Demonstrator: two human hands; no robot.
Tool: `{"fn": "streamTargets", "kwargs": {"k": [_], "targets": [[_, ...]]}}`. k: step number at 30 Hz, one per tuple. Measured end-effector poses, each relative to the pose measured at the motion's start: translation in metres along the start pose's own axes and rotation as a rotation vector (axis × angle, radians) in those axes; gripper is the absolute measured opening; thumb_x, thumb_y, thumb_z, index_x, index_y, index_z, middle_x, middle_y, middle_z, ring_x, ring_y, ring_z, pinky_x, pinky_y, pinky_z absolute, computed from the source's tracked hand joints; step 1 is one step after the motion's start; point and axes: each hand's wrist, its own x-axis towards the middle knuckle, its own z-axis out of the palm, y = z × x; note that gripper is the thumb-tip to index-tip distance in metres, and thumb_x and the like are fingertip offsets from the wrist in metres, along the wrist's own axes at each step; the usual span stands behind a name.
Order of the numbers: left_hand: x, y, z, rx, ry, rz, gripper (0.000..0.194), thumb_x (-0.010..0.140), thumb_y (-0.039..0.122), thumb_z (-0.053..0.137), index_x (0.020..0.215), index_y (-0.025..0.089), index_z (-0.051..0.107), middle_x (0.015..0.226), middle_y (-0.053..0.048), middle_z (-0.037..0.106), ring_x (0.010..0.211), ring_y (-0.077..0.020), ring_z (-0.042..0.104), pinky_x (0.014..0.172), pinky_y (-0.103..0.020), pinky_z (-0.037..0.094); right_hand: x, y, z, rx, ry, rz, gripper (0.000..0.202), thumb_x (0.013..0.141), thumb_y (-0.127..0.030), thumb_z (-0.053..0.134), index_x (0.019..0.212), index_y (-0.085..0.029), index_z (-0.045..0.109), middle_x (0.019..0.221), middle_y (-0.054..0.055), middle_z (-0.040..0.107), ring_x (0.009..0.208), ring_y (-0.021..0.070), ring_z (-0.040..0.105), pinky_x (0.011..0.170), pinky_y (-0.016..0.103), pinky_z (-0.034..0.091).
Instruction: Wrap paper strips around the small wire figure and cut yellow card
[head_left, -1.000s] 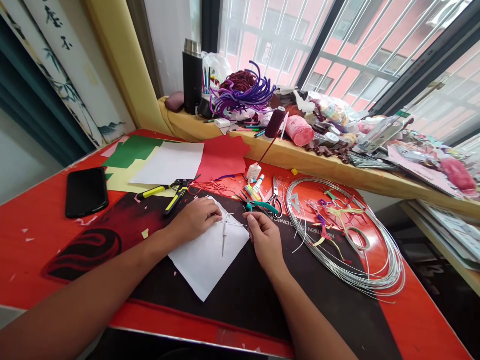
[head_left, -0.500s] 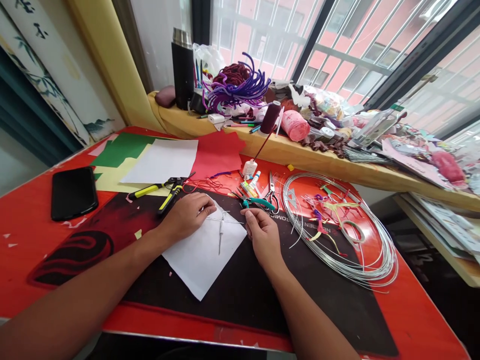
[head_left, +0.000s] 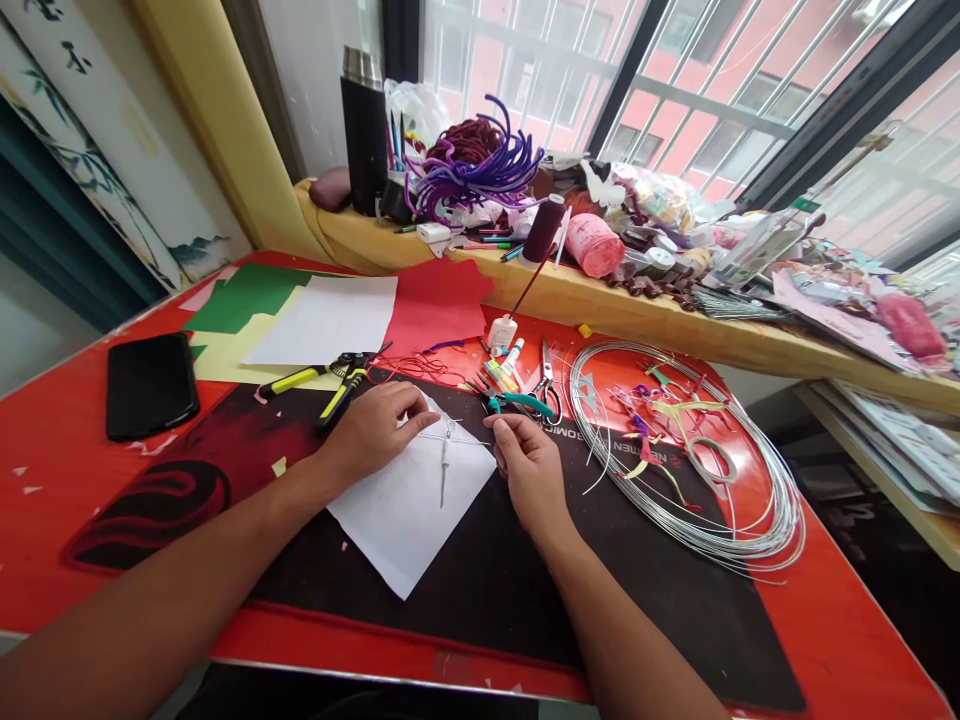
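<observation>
A small wire frame (head_left: 444,465), with a crosswise wire and a piece hanging down from its middle, lies over a white square of paper (head_left: 405,530). My left hand (head_left: 379,425) pinches the left end of the crosswise wire above the paper's upper left edge. At the paper's right corner, my right hand (head_left: 525,465) has thumb and finger closed on the wire's right end. Teal-handled pliers (head_left: 521,402) rest just beyond my right fingertips. Yellow-and-black pliers (head_left: 341,395) lie beyond my left hand.
A coil of silver wire (head_left: 772,530) lies right, around colored scraps. Scissors (head_left: 547,375) and a glue bottle (head_left: 502,333) stand out near the middle. Colored papers (head_left: 322,320) and a phone (head_left: 152,387) are at left. The cluttered sill (head_left: 645,315) runs along the back.
The view has shifted slightly, so the coil sits a little farther right. Both hands keep their pinch on the wire, with hardly any movement.
</observation>
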Motion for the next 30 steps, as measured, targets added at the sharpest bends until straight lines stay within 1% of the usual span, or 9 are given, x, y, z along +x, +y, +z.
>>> {"fn": "streamTargets", "kwargs": {"k": [3, 8, 13, 16, 18, 20, 22, 25, 30], "targets": [[-0.0008, 0.0, 0.0006, -0.007, 0.005, -0.036, 0.02, 0.098, 0.035, 0.067, 0.085, 0.022, 0.06, 0.082, 0.0, 0.065, 0.076, -0.0194, 0.059, 0.074, -0.033, 0.042, -0.0003, 0.0014, 0.0006, -0.008, -0.007, -0.005, 0.039, 0.093, -0.057, 0.073, 0.1, -0.018, 0.078, 0.061, -0.005, 0.045, 0.056, 0.0133, 0.037, 0.052, 0.028, 0.027], [-0.0016, -0.0005, 0.0018, 0.01, -0.014, -0.015, 0.017, 0.098, 0.028, 0.068, 0.084, 0.022, 0.059, 0.081, 0.001, 0.065, 0.076, -0.0193, 0.059, 0.075, -0.034, 0.042, -0.0009, 0.0003, 0.0004, -0.017, -0.006, 0.0, 0.04, 0.092, -0.058, 0.074, 0.099, -0.018, 0.078, 0.062, -0.005, 0.045, 0.056, 0.0131, 0.038, 0.051, 0.027, 0.027], [-0.002, -0.0007, 0.0038, 0.015, -0.036, -0.011, 0.014, 0.096, 0.022, 0.071, 0.084, 0.021, 0.063, 0.086, -0.001, 0.071, 0.085, -0.0212, 0.063, 0.078, -0.035, 0.044, -0.0012, -0.0027, -0.0003, -0.041, 0.002, 0.005, 0.044, 0.09, -0.061, 0.076, 0.098, -0.017, 0.078, 0.06, -0.005, 0.045, 0.055, 0.0134, 0.038, 0.05, 0.027, 0.027], [-0.0017, -0.0004, 0.0043, 0.04, -0.039, 0.031, 0.015, 0.1, 0.022, 0.067, 0.085, 0.021, 0.067, 0.088, -0.003, 0.073, 0.088, -0.0226, 0.065, 0.083, -0.037, 0.046, -0.0017, -0.0032, -0.0002, -0.044, -0.002, 0.014, 0.047, 0.089, -0.063, 0.077, 0.098, -0.017, 0.078, 0.06, -0.005, 0.044, 0.055, 0.0132, 0.037, 0.05, 0.027, 0.026], [-0.0015, 0.0009, 0.0043, 0.065, -0.049, 0.057, 0.02, 0.104, 0.023, 0.061, 0.085, 0.02, 0.069, 0.089, -0.005, 0.075, 0.09, -0.0238, 0.067, 0.085, -0.039, 0.048, -0.0023, -0.0027, 0.0001, -0.05, -0.003, 0.012, 0.048, 0.088, -0.064, 0.077, 0.098, -0.017, 0.078, 0.06, -0.005, 0.044, 0.055, 0.0135, 0.038, 0.05, 0.027, 0.027], [-0.0016, 0.003, 0.0046, 0.073, -0.052, 0.052, 0.024, 0.106, 0.024, 0.057, 0.087, 0.02, 0.071, 0.091, -0.006, 0.076, 0.091, -0.0246, 0.068, 0.085, -0.039, 0.05, -0.0026, -0.0018, 0.0004, -0.053, -0.004, 0.01, 0.049, 0.088, -0.065, 0.078, 0.098, -0.017, 0.079, 0.06, -0.005, 0.043, 0.055, 0.0136, 0.038, 0.05, 0.027, 0.027], [-0.002, 0.005, 0.0054, 0.062, -0.03, 0.033, 0.022, 0.107, 0.023, 0.054, 0.096, 0.02, 0.073, 0.099, -0.007, 0.079, 0.095, -0.0248, 0.071, 0.089, -0.04, 0.052, -0.0025, -0.0009, 0.0006, -0.055, -0.005, 0.012, 0.051, 0.086, -0.067, 0.079, 0.097, -0.017, 0.079, 0.06, -0.005, 0.043, 0.054, 0.0136, 0.037, 0.049, 0.027, 0.027], [-0.0028, 0.0058, 0.0067, 0.043, 0.007, 0.029, 0.021, 0.105, 0.016, 0.052, 0.108, 0.021, 0.073, 0.109, -0.006, 0.08, 0.105, -0.025, 0.072, 0.096, -0.041, 0.053, -0.002, 0.0001, 0.0008, -0.071, -0.001, 0.009, 0.053, 0.085, -0.069, 0.079, 0.096, -0.017, 0.078, 0.059, -0.005, 0.044, 0.054, 0.014, 0.038, 0.049, 0.027, 0.027], [-0.0032, 0.0038, 0.005, 0.021, -0.009, 0.03, 0.021, 0.103, 0.016, 0.053, 0.102, 0.022, 0.073, 0.105, -0.005, 0.08, 0.102, -0.0248, 0.072, 0.094, -0.04, 0.053, -0.0023, 0.002, 0.0006, -0.096, -0.004, -0.005, 0.05, 0.089, -0.066, 0.076, 0.098, -0.017, 0.079, 0.061, -0.004, 0.045, 0.055, 0.0141, 0.038, 0.05, 0.027, 0.028]]}}
